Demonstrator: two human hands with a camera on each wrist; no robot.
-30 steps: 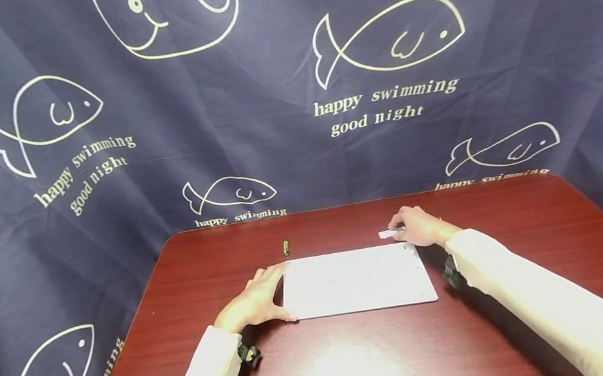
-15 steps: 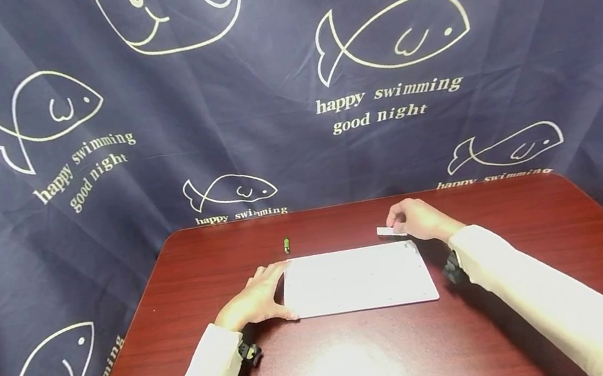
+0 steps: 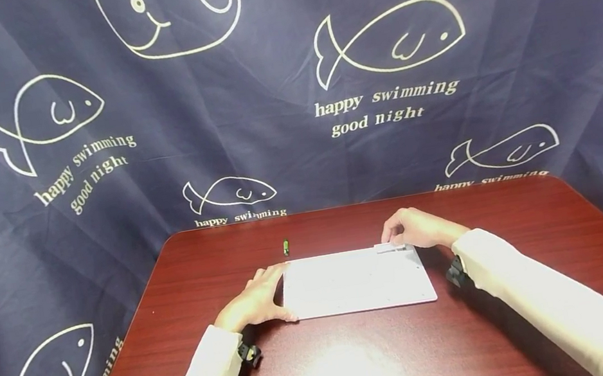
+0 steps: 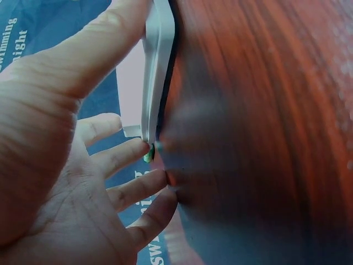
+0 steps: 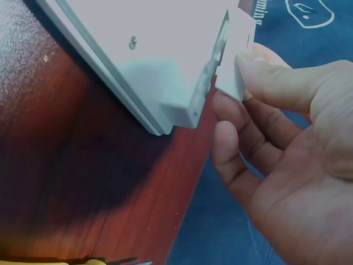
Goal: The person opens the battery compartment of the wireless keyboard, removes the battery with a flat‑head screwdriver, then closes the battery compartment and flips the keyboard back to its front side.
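Note:
A thin white board like an upside-down keyboard (image 3: 351,284) lies flat mid-table, with small screws on its face. At its left end is my left hand (image 3: 256,299), thumb at the near corner and straight, spread fingers by the far corner. In the left wrist view the thumb (image 4: 94,49) lies against the board's edge. My right hand (image 3: 421,226) pinches a small white cover (image 5: 236,55) between thumb and fingers. That cover is at the far right edge of the board, beside a notched opening (image 5: 207,80); whether it is seated cannot be told.
A small green battery (image 3: 285,247) lies on the red-brown table (image 3: 217,249) beyond the board's far left corner. Behind the table hangs a dark blue curtain (image 3: 291,118) with fish drawings. In the right wrist view, a yellow object (image 5: 33,263) shows near a pointed metal tip.
My right hand has brought the white cover from beyond the board toward me, onto its far right edge. The left hand, the board and the battery stay where they were.

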